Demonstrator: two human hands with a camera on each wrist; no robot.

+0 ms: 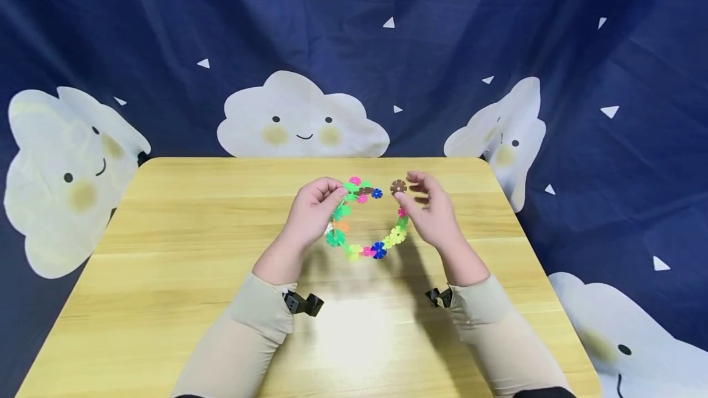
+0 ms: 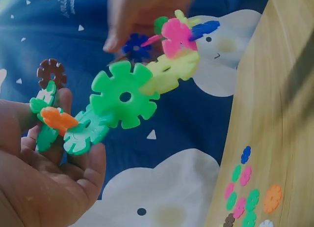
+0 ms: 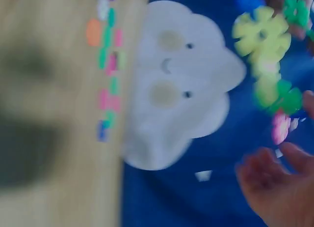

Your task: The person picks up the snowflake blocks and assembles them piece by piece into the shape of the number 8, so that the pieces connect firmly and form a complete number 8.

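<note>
A curved chain of interlocking plastic snowflake discs (image 1: 378,250), in green, yellow, pink, blue, orange and brown, hangs above the table between my hands. My left hand (image 1: 314,210) pinches its left side between thumb and fingers. In the left wrist view, green discs (image 2: 125,97) and an orange disc (image 2: 59,120) run out from those fingers. My right hand (image 1: 434,210) has a brown disc (image 1: 398,187) at its thumb and fingertips, by the chain's right end. Near that hand in the right wrist view are a pink disc (image 3: 280,127) and yellow discs (image 3: 262,34); this view is blurred.
The wooden table (image 1: 182,263) carries several loose discs near its far edge, including an orange disc (image 2: 272,198) and a blue disc (image 2: 246,155). Behind it hangs a dark blue curtain (image 1: 343,23) printed with smiling clouds. Small black cameras (image 1: 303,304) sit on both wrists.
</note>
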